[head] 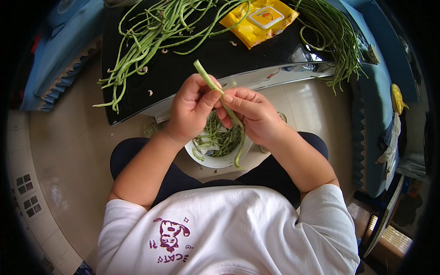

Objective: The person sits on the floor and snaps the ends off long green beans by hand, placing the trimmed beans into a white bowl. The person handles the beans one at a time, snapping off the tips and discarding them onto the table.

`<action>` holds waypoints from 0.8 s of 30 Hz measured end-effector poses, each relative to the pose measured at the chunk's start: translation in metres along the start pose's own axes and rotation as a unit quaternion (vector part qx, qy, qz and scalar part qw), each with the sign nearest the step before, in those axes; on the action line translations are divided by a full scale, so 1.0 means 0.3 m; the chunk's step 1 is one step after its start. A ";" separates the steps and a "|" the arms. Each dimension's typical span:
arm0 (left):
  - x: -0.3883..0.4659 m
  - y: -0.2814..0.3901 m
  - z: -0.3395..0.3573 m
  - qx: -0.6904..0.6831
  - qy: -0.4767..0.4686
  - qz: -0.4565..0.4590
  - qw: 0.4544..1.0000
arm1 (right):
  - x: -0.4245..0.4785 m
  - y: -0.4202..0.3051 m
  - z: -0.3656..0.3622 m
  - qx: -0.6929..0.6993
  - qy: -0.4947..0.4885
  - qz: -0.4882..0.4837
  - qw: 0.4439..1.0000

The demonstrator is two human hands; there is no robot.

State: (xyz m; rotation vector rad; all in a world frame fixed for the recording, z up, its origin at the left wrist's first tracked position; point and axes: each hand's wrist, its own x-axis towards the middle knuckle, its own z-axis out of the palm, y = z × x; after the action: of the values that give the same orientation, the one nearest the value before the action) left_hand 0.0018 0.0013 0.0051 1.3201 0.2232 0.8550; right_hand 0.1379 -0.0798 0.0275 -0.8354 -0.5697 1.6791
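A single long green bean (237,121) is pinched between both my hands, above a white bin. My left hand (194,106) grips its upper stretch between thumb and fingers, and a short end sticks up past the thumb. Close beside it, my right hand (256,111) pinches the bean just below. The bean's lower part hangs down past the right fingers over the bin's rim. Below my hands, the white round bin (227,162) holds bean scraps (228,139) and some white crumpled material. My hands hide part of the bin.
Pale long beans (151,44) lie spread on the black glossy table (206,65), with dried blossom bits around them. A yellow wipes packet (259,22) lies beside them. A darker bundle of beans (330,41) droops over the right edge. Blue-covered seats (70,58) flank the table.
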 end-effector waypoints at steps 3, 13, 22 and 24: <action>-0.003 -0.026 -0.024 0.190 0.000 0.111 0.975 | -0.006 0.010 0.007 0.027 0.008 0.003 1.000; 0.043 0.039 -0.017 0.570 0.068 0.228 0.786 | 0.033 -0.018 -0.065 -0.664 0.185 -0.271 0.672; 0.038 0.008 -0.022 0.640 -0.018 0.209 0.739 | 0.021 0.000 -0.052 -0.606 0.134 -0.256 0.741; 0.036 0.015 -0.023 0.621 -0.005 0.208 0.755 | 0.023 0.005 -0.057 -0.519 0.126 -0.242 0.810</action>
State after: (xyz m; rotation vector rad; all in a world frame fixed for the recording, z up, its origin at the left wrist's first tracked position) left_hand 0.0033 0.0136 0.0106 2.7070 0.5606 1.1068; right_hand 0.1493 -0.0745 0.0138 -1.4867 -1.4214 0.6655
